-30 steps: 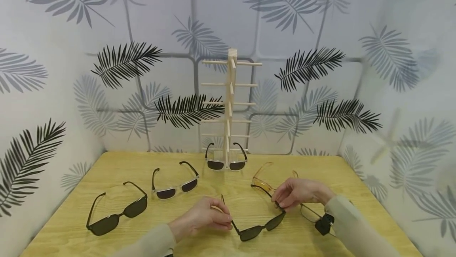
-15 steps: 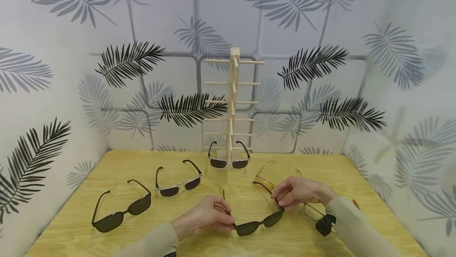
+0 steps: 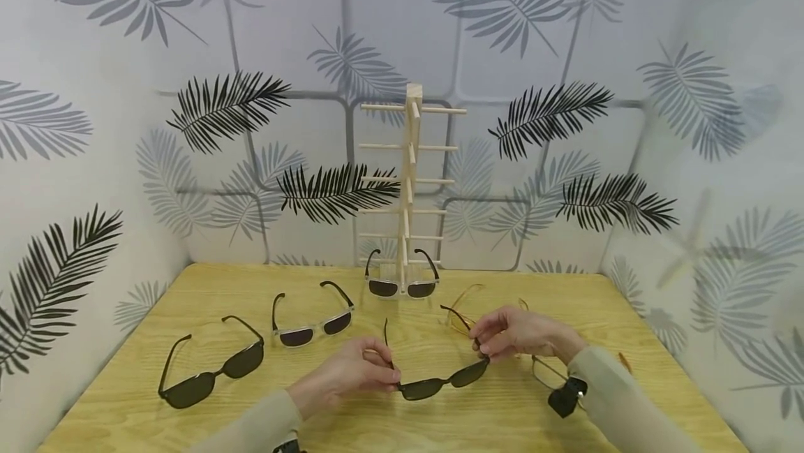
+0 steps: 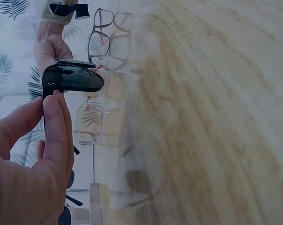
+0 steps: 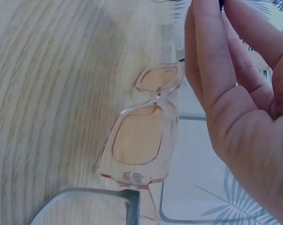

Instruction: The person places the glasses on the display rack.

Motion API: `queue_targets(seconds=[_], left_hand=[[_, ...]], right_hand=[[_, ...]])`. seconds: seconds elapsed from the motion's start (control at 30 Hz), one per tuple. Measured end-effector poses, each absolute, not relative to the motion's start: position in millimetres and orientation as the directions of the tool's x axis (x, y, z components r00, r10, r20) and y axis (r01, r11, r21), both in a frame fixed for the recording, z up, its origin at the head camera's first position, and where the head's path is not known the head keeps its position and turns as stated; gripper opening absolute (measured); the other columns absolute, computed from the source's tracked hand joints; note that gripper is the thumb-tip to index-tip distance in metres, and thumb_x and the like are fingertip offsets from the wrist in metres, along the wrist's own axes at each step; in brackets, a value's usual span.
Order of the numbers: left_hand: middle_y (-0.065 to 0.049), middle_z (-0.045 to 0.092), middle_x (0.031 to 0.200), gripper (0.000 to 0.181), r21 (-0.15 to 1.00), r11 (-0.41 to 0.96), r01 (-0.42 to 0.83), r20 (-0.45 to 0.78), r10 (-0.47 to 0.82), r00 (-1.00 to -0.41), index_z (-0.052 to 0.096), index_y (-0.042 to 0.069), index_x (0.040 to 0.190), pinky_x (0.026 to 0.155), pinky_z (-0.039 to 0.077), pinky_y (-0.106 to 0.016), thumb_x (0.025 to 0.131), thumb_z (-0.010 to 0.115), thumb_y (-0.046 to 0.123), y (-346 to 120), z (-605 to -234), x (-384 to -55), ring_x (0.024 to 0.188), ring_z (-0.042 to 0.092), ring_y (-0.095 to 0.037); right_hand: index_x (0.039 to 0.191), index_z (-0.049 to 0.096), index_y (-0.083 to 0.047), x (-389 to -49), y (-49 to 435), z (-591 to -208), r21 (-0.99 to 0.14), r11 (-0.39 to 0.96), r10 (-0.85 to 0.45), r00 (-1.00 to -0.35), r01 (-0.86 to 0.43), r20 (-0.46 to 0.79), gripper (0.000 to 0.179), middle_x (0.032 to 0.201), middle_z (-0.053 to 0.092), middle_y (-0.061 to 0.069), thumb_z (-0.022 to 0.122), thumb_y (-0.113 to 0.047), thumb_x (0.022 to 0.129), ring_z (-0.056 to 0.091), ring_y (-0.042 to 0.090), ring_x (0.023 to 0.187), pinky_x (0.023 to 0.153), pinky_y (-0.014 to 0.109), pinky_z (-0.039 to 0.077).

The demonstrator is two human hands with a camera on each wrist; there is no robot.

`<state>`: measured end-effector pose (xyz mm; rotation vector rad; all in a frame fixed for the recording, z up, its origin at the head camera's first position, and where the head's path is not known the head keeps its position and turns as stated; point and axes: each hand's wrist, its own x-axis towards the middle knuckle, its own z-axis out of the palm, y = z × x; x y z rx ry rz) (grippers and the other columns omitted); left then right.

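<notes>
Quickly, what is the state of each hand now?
Left hand: closed, holding the black sunglasses by one side.
Right hand: closed, holding their other side.

A smooth tabletop [image 3: 496, 425] with visible wood grain and a soft sheen spans the lower part of the head view. At its centre, a display rack [image 3: 412, 135] looks like pale, bare wood, matt all over. In the upper left of the left wrist view, black sunglasses [image 4: 76, 78] look like plastic, with a glossy, reflective lens. Mid-frame in the right wrist view, peach-tinted glasses [image 5: 137, 136] have shiny, see-through plastic rims. Matt cloth sleeves [image 3: 622, 397] show at lower left and right. The leaf-printed backdrop [image 3: 402, 13] looks smooth, paper or film.
</notes>
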<state>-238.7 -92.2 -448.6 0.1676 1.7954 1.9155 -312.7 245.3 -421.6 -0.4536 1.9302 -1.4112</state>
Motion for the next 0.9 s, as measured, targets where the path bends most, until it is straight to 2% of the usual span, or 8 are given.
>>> queue_targets(seconds=[0.27,0.43,0.7,0.9], left_hand=[[-0.010,0.071,0.091,0.025,0.973,0.000,-0.231,-0.208,0.431,-0.878,0.054,-0.002,0.103,0.084,0.060,-0.036,0.086,0.072,-0.001,-100.6,-441.9,-240.2,0.083,0.071,-0.019],[-0.007,0.071,0.086,0.019,0.975,-0.009,-0.222,-0.196,0.438,-0.878,0.057,0.001,0.096,0.082,0.060,-0.035,0.085,0.072,-0.001,-104.0,-438.5,-242.4,0.083,0.071,-0.019],[-0.009,0.070,0.087,0.020,0.971,-0.016,-0.239,-0.201,0.491,-0.848,0.058,-0.002,0.099,0.069,0.061,-0.029,0.087,0.072,0.001,-108.1,-435.4,-244.6,0.077,0.071,-0.019],[-0.007,0.069,0.087,0.015,0.979,-0.014,-0.203,-0.173,0.470,-0.866,0.060,0.000,0.098,0.071,0.061,-0.030,0.088,0.071,0.002,-111.7,-432.3,-246.3,0.077,0.070,-0.017]], right_hand=[[0.108,0.063,-0.001,-311.2,240.5,-415.5,-0.948,0.282,-0.653,-0.694,0.148,-0.303,0.021,0.106,0.069,0.013,0.070,-0.004,0.089,0.070,0.016,0.091,0.078,0.030,0.061],[0.100,0.063,-0.007,-309.8,237.2,-412.0,-0.957,0.244,-0.638,-0.718,0.154,-0.278,0.013,0.098,0.071,0.008,0.070,-0.004,0.090,0.070,0.015,0.089,0.078,0.031,0.061],[0.102,0.059,-0.006,-308.4,237.2,-406.5,-0.960,0.213,-0.668,-0.691,0.181,-0.278,0.013,0.097,0.073,0.007,0.067,-0.004,0.092,0.071,0.016,0.090,0.079,0.031,0.061],[0.103,0.057,-0.007,-308.2,232.8,-403.1,-0.966,0.185,-0.673,-0.693,0.180,-0.258,0.013,0.098,0.071,0.007,0.065,-0.006,0.093,0.070,0.017,0.091,0.079,0.033,0.061]])
